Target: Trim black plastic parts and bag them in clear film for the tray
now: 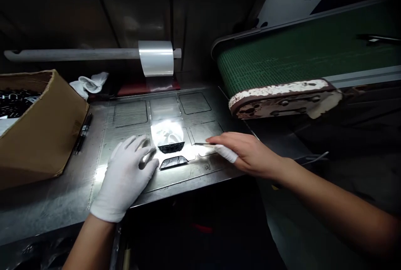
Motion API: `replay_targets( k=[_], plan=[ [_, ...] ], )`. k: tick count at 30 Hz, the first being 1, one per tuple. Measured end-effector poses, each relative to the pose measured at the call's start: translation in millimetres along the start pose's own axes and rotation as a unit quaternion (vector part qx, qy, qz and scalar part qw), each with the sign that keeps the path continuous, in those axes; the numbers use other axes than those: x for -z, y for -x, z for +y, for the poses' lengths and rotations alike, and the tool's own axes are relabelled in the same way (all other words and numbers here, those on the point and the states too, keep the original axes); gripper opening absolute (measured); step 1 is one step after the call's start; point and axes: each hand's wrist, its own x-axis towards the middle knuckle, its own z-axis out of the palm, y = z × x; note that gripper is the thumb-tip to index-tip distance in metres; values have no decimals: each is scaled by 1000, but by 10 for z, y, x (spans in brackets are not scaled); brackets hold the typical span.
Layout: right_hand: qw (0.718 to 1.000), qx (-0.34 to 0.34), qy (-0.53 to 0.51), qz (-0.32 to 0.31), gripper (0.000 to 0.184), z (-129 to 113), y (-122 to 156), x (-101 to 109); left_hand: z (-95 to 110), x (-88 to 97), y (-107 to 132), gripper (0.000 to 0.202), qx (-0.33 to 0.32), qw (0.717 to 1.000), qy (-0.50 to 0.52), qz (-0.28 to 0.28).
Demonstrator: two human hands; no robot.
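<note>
Two small plates, likely light, stiff and slick, best held by their edges, lie on the table between my loosely open, gloved left hand and my right hand, which pinches a thin tool.

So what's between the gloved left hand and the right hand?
In the head view: a dark trapezoidal piece, a shinier piece just nearer the wearer, then the thin tool jutting from the right hand.
</note>
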Motion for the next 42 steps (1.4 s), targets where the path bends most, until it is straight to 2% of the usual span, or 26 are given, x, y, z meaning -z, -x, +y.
replay_targets(
  k=[2,6,9,13,18,24,26,28,31,33,35,38,40,42],
  plan=[
    [998,38,34,-46,48,-174,-303,-16,8,0,-7,21,-8,1000,4,-9],
    [983,56,116,-130,60,-412,-785,-87,15,-1,-12,25,-6,1000,18,3],
    [972,66,154,-168,58,-497,-967,-156,7,-7,-23,17,-14,1000,9,-3],
    [968,75,162,-179,49,-505,-1014,-229,3,-16,-32,17,-16,1000,-3,-21],
    [968,60,180,-161,53,-308,-777,-158,-8,-38,-15,20,-12,1000,13,-12],
    [974,28,196,-112,60,149,-119,180,-36,-48,22,22,-24,999,27,15],
    [980,2,181,-85,63,298,97,220,1,-18,45,21,-25,999,36,27],
    [987,-28,151,-47,70,423,251,167,84,15,61,19,-40,998,47,29],
    [991,-59,115,22,79,540,343,-46,264,15,42,20,-108,993,34,-21],
    [990,-69,106,65,79,568,340,-200,370,-31,1,24,-142,988,-12,-66],
    [987,-76,101,100,75,577,327,-305,432,-84,-30,27,-147,985,-48,-74],
    [983,-79,93,137,65,607,333,-336,469,-92,43,29,-139,989,-30,-30],
    [982,-73,85,153,62,630,360,-295,513,-38,214,24,-114,993,9,28],
    [978,-62,70,186,53,600,396,-256,607,22,458,19,-62,994,36,85]
  ],
)
